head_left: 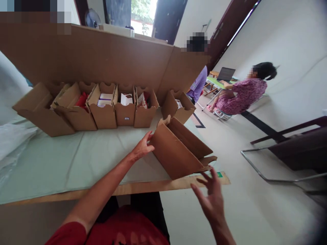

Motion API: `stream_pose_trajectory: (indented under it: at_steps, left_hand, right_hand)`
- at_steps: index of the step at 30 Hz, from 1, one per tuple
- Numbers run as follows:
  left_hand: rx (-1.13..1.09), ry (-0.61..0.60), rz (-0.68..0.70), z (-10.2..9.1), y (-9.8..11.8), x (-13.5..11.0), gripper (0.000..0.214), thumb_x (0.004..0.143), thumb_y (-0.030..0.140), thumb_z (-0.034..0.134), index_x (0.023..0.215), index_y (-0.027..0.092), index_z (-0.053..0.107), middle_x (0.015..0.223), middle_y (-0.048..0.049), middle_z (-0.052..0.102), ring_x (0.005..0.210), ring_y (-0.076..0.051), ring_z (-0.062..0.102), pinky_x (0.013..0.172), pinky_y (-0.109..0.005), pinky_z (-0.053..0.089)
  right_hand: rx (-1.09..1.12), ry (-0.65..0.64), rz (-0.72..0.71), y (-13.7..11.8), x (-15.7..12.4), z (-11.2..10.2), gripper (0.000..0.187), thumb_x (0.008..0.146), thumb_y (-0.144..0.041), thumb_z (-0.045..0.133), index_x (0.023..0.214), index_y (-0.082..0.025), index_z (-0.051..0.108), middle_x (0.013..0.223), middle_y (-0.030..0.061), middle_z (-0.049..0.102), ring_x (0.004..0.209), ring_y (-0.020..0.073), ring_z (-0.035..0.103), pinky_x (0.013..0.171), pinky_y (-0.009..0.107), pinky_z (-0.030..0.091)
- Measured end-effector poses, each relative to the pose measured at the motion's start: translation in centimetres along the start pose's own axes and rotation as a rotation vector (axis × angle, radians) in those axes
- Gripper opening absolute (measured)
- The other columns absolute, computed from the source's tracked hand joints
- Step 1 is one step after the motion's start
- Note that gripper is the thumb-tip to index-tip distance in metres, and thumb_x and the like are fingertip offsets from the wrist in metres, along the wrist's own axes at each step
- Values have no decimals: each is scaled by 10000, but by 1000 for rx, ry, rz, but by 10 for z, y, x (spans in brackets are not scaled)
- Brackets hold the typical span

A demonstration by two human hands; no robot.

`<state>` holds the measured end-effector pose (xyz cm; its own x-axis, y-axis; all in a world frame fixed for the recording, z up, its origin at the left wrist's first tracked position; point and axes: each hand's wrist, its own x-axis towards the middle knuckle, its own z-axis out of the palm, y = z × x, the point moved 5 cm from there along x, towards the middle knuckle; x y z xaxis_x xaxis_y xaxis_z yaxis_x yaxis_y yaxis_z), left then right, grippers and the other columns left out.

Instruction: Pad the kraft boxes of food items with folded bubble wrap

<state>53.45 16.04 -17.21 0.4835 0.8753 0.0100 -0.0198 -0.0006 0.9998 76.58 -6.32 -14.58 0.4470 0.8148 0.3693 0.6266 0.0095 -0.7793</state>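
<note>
Six boxes (pixel 125 115) stood before the board (pixel 114 61); the near box (pixel 176 149) sat out of line by the tabletop (pixel 102 160) edge, between left hand (pixel 142 146) and right hand (pixel 212 194), both grips spread, contact unclear.

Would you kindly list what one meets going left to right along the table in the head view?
Translucent plastic, leftmost carton, carton with red contents, carton with purple-and-white packs, labelled carton, left hand, front carton, right hand.
</note>
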Motion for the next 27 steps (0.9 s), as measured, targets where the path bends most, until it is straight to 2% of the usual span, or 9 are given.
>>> stream_pose_trajectory:
  at_steps: [2, 5, 9, 12, 15, 19, 22, 24, 27]
  left_hand:
    - [13, 1, 36, 4, -1, 4, 934, 666, 172, 661, 1554, 216, 374, 1510, -152, 521, 1394, -329, 473, 1117, -515, 440]
    - [37, 73, 78, 0, -9, -6, 820, 677, 205, 679, 1472, 228, 482, 1451, -130, 561, 1282, -304, 550, 1061, -497, 494]
    - [-30, 249, 175, -24, -22, -51, 706, 754, 285, 682, 1431, 232, 490, 1405, -130, 575, 1267, -280, 572, 1039, -460, 530]
    - [-31, 433, 202, -49, -31, -92, 656, 797, 314, 683, 1417, 254, 477, 1409, -113, 555, 1274, -268, 582, 1085, -471, 513]
    - [-6, 569, 192, -75, -33, -116, 642, 791, 305, 689, 1398, 244, 489, 1415, -118, 540, 1287, -283, 575, 1086, -479, 518]
    - [42, 672, 178, -107, -24, -109, 669, 787, 315, 684, 1421, 225, 490, 1416, -125, 538, 1314, -301, 554, 1104, -497, 505]
    - [56, 711, 172, -122, -18, -93, 742, 764, 321, 674, 1462, 200, 457, 1438, -144, 521, 1343, -318, 528, 1100, -500, 502]
    - [73, 680, 170, -125, -17, -85, 779, 752, 303, 661, 1486, 181, 432, 1478, -162, 497, 1369, -326, 505, 1098, -494, 500]
    - [151, 610, 163, -131, -21, -87, 787, 758, 267, 650, 1506, 181, 421, 1524, -165, 484, 1396, -324, 487, 1100, -487, 496]
  right_hand:
    - [82, -56, 144, 10, -6, 26, 778, 771, -519, 780, 1440, -278, 464, 1329, 137, 620, 973, 295, 700, 820, 502, 613]
    - [133, -9, 203, 13, 0, 49, 600, 779, -556, 754, 1257, -243, 572, 1199, 113, 657, 1019, 301, 670, 849, 481, 600]
    - [107, -1, 87, 3, 25, 67, 515, 805, -528, 722, 1210, -226, 621, 1162, 124, 690, 1108, 336, 640, 972, 532, 539]
    - [121, -114, -20, -9, 48, 93, 478, 813, -502, 698, 1192, -216, 649, 1204, 141, 701, 1178, 362, 624, 1040, 557, 491]
    - [181, -252, -58, -21, 72, 131, 404, 801, -476, 685, 1123, -233, 661, 1138, 122, 727, 1082, 343, 657, 974, 525, 530]
    - [265, -378, -54, -36, 106, 184, 345, 759, -447, 688, 1028, -236, 639, 1057, 97, 735, 943, 289, 666, 888, 481, 560]
    - [335, -416, -17, -41, 125, 214, 416, 733, -448, 687, 1080, -228, 624, 1116, 108, 717, 932, 270, 668, 854, 467, 571]
    - [360, -401, 7, -40, 132, 225, 476, 745, -455, 673, 1156, -223, 611, 1176, 121, 699, 954, 266, 675, 848, 463, 575]
    - [332, -292, 24, -29, 128, 228, 588, 776, -494, 657, 1283, -206, 582, 1276, 150, 664, 1080, 287, 666, 920, 484, 555]
